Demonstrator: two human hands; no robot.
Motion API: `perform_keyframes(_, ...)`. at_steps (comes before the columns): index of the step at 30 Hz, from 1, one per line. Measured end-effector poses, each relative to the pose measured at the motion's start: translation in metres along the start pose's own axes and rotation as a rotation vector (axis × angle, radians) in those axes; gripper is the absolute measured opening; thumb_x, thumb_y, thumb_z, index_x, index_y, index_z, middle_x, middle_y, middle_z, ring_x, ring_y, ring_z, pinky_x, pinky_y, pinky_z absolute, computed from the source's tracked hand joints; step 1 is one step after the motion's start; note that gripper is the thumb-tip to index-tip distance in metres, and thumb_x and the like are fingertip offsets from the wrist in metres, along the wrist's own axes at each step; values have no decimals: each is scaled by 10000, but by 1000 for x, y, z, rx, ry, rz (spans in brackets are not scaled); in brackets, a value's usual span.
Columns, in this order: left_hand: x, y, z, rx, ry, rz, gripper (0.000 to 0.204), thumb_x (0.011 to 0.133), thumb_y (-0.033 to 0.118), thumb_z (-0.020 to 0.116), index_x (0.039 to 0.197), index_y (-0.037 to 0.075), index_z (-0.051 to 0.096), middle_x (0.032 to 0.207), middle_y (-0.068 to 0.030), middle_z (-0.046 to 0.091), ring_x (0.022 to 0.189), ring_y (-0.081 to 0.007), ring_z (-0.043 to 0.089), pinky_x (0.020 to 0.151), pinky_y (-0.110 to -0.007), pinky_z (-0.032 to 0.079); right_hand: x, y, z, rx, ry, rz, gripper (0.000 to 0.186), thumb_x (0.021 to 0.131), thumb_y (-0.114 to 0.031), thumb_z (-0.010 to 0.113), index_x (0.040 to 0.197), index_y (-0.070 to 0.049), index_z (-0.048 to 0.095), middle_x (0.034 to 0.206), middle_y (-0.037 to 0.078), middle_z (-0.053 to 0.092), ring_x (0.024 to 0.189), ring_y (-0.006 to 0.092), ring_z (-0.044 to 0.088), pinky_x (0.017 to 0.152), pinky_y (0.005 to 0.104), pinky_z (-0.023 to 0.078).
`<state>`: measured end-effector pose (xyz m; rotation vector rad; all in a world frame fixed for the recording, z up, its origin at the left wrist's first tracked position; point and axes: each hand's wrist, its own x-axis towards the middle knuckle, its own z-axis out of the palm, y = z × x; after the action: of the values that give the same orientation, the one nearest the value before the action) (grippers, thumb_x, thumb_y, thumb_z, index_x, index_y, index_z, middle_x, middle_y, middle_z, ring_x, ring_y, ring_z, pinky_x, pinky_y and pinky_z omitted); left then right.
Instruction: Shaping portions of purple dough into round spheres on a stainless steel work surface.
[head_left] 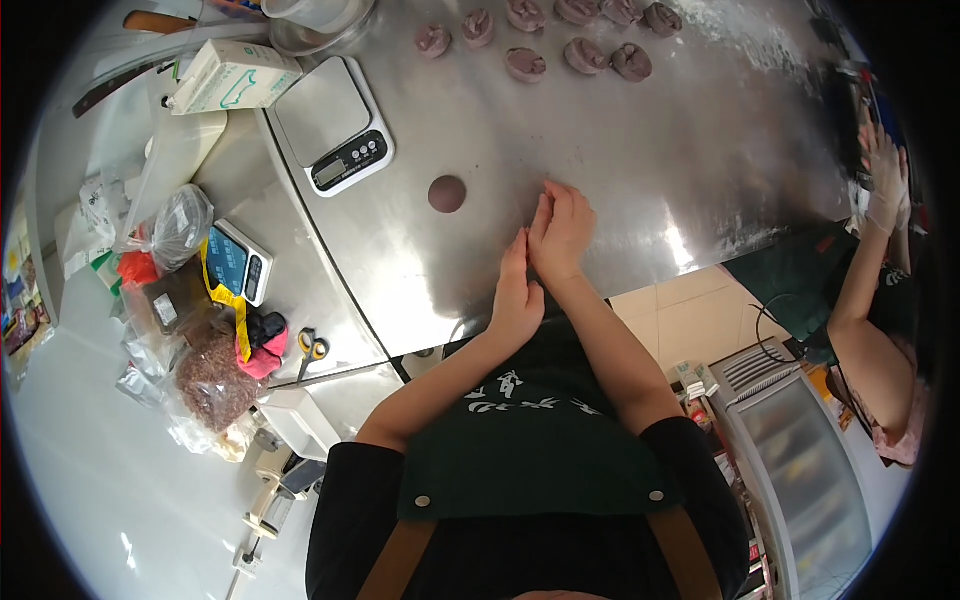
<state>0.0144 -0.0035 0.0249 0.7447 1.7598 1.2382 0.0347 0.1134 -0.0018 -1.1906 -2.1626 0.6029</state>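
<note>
My left hand point(518, 304) and my right hand point(564, 232) meet at the near side of the steel worktop, palms turned toward each other. Their fingers are pressed together and slightly curved, the left fingertips by the heel of the right hand. Whatever lies between the palms, if anything, is hidden. To the left of my hands rests a smooth, round, purple-brown dough ball point(447, 194). Several purple dough pieces point(526, 65) with creased, folded tops sit in loose rows at the far side.
A white kitchen scale point(350, 150) stands left of the ball, beside a white carton point(235, 77). Further left are a second scale point(237, 262), scissors point(312, 348) and bagged ingredients point(215, 375). Another person's gloved hand point(884, 175) shows at right, above a glass-topped cabinet point(800, 470).
</note>
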Motion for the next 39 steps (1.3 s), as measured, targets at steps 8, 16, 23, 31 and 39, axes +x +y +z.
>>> perform_keyframes(8, 10, 0, -1, 99, 46, 24, 700, 764, -125, 369, 1431, -62, 164, 1459, -242, 262, 1366, -324, 282, 1129, -402, 229, -10, 29, 2, -43, 41, 5, 181, 881, -64, 504, 1050, -69, 570, 867, 106, 612, 768, 300, 588, 657, 383, 443)
perform_keyframes(16, 14, -4, -4, 138, -39, 16, 735, 735, -117, 371, 1438, -27, 176, 1403, -234, 323, 1336, -326, 317, 1105, -402, 274, -4, 7, -3, 131, 52, 316, 150, 859, -87, 547, 999, -55, 592, 905, 129, 610, 806, 338, 578, 667, 430, 433)
perform_keyframes(23, -25, -11, 13, 63, -52, 56, 784, 720, -144, 379, 1445, -36, 103, 1457, -219, 188, 1373, -335, 218, 1131, -406, 218, -33, 26, -8, -131, 86, 144, 176, 864, -73, 534, 1030, -53, 589, 900, 124, 607, 800, 324, 582, 674, 421, 437)
perform_keyframes(31, -4, -20, 7, -188, -142, 7, 785, 729, -150, 357, 1463, -2, 120, 1468, -209, 241, 1378, -293, 255, 1134, -401, 203, -35, 19, -10, 274, 120, 390, 164, 911, -45, 478, 1040, -23, 575, 940, 129, 610, 814, 272, 609, 707, 337, 486)
perform_keyframes(39, 23, -1, 0, -292, -24, -50, 793, 732, -151, 331, 1465, -8, 66, 1496, -199, 172, 1401, -286, 200, 1142, -406, 179, 14, 14, 0, 178, 177, 266, 133, 898, -59, 492, 1001, -39, 575, 963, 144, 604, 869, 331, 577, 753, 404, 456)
